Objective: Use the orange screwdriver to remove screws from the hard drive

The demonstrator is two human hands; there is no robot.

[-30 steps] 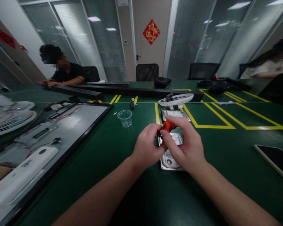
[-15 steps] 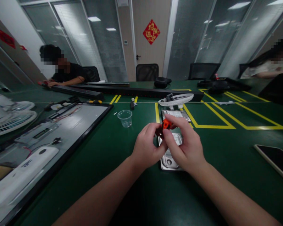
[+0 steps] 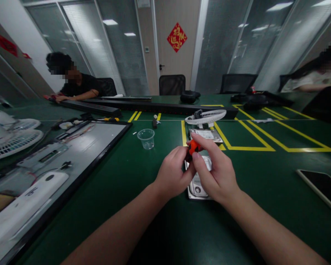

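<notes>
My left hand point(image 3: 172, 173) and my right hand point(image 3: 216, 171) meet over a silver hard drive point(image 3: 198, 184) lying on the green table. Both pinch a small orange and black tool point(image 3: 193, 146), probably a screwdriver handle, held upright above the drive. The fingers of both hands are closed round it and hide most of it. A second hard drive point(image 3: 206, 134) lies just beyond, by a yellow tape line.
A clear plastic cup point(image 3: 146, 138) stands left of my hands. A white fan grille point(image 3: 205, 117) sits behind the drives. A large opened monitor panel point(image 3: 57, 154) fills the left. A dark tablet point(image 3: 324, 187) lies at the right. Other people sit at the far left and far right.
The orange tool has turned slightly between my fingers and my hands have shifted a little; the far hard drive shows more now.
</notes>
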